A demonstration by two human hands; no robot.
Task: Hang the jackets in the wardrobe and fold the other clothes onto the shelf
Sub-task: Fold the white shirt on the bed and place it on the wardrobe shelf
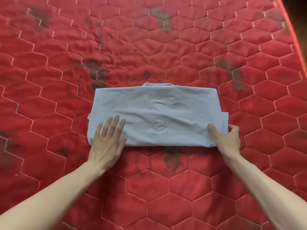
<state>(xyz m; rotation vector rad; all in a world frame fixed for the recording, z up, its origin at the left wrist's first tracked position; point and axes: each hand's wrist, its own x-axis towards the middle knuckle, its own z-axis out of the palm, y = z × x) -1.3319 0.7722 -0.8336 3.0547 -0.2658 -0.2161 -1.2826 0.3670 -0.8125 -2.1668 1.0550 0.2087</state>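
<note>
a red quilted mattress (166, 39) carries the folded pale blue shirt (157, 112), long axis running left to right. the left hand (108, 140) presses flat, fingers straight; the right hand (228, 138) pinches the shirt's right end, best placed to fold it leftward.

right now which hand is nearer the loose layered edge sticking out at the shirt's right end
Right. The right hand pinches the folded shirt at its right end, just below the loose layered edge. The left hand lies flat on the shirt's opposite, left end.
</note>
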